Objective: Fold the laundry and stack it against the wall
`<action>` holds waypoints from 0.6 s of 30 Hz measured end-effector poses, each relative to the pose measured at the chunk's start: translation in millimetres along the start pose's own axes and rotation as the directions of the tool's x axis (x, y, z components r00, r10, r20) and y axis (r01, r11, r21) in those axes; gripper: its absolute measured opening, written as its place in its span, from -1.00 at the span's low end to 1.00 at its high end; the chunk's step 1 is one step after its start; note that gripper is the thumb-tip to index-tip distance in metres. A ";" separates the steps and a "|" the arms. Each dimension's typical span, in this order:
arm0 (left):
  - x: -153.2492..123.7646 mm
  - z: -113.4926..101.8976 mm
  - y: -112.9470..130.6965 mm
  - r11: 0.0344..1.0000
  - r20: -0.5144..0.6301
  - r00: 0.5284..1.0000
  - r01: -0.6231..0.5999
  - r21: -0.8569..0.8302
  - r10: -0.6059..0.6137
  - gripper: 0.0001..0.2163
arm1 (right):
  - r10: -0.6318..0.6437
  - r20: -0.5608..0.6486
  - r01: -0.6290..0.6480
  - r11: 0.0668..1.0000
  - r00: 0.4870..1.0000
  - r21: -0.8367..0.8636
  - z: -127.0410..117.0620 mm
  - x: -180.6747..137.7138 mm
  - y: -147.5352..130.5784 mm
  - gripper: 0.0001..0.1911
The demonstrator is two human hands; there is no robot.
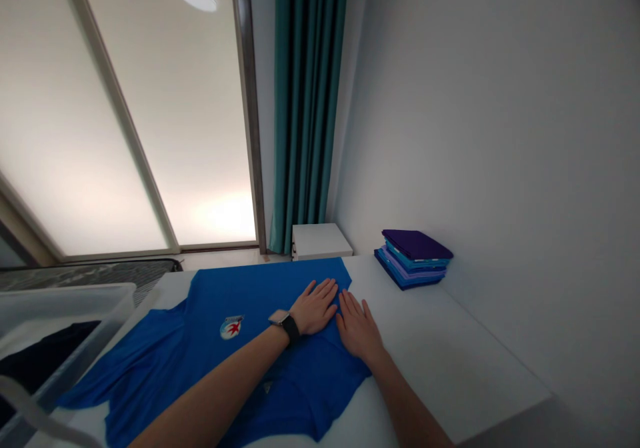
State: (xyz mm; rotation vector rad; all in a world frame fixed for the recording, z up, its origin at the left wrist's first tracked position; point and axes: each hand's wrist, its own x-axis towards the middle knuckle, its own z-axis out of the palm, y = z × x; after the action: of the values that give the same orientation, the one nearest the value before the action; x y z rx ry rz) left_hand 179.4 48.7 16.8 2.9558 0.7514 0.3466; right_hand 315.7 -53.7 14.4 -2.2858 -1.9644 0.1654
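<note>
A blue T-shirt [215, 361] with a small round white-and-red print lies spread over a white table, one sleeve stretched out at the lower left. Flat on the cloth near its right end rests my left hand [314, 307], fingers extended, a dark-banded watch [286, 325] on the wrist. Beside it, my right hand [357, 325] lies palm down at the shirt's right edge, fingers straight and close together. The two hands nearly touch at the fingertips. Both forearms cover parts of the shirt's lower half.
A stack of folded clothes [413, 260] in purple and blues sits on the white table [440, 355] by the wall. At left stands a translucent bin [120, 301] with dark cloth inside. A white cabinet [320, 240] and green curtain [310, 115] are beyond the table.
</note>
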 end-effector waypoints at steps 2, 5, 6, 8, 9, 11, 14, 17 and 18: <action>-5.4 2.0 3.5 1.000 -0.003 1.000 -0.015 0.003 0.015 -0.50 | 0.007 0.002 -0.007 1.000 1.000 0.001 -0.6 0.0 -0.4 -0.38; -12.2 3.8 2.9 0.999 0.019 0.999 0.040 -0.007 -0.040 -0.50 | 0.005 0.008 -0.005 1.000 1.000 0.006 -1.8 -0.4 -1.1 -0.37; -14.4 3.7 0.5 0.998 0.027 0.998 0.058 -0.012 -0.058 -0.49 | 0.004 0.009 -0.004 1.000 1.000 0.008 -2.2 -0.6 -1.4 -0.37; -19.7 2.5 -7.2 0.997 0.046 0.996 0.072 -0.019 -0.071 -0.48 | 0.004 0.006 -0.004 1.000 1.000 0.010 -2.6 -1.0 -1.7 -0.37; -23.0 1.4 -12.1 0.997 0.054 0.996 0.073 -0.021 -0.072 -0.48 | 0.005 0.004 -0.005 1.000 1.000 0.010 -2.5 -1.0 -1.7 -0.37; -30.8 -1.5 -22.7 0.996 0.064 0.995 0.079 -0.030 -0.077 -0.47 | 0.006 0.002 -0.006 1.000 1.000 0.009 -2.0 -0.9 -1.5 -0.37; -42.7 -7.3 -34.8 0.995 0.054 0.995 0.088 -0.049 -0.085 -0.48 | 0.003 0.000 -0.003 1.000 1.000 0.010 -1.5 -0.5 -1.1 -0.36; -50.6 -13.8 -37.8 0.993 0.036 0.995 0.098 -0.072 -0.096 -0.49 | 0.002 0.009 -0.003 1.000 1.000 0.015 -1.9 0.0 -0.7 -0.35; -52.0 -15.9 -37.0 0.991 0.028 0.994 0.107 -0.083 -0.105 -0.50 | 0.004 0.014 -0.005 1.000 1.000 0.015 -2.1 0.2 -0.6 -0.35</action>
State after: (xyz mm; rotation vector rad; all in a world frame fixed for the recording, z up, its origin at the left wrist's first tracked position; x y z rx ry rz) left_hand 114.0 56.5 17.3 2.8229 0.8653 0.3264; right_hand 315.5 -53.5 16.6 -2.2859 -1.9576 0.1966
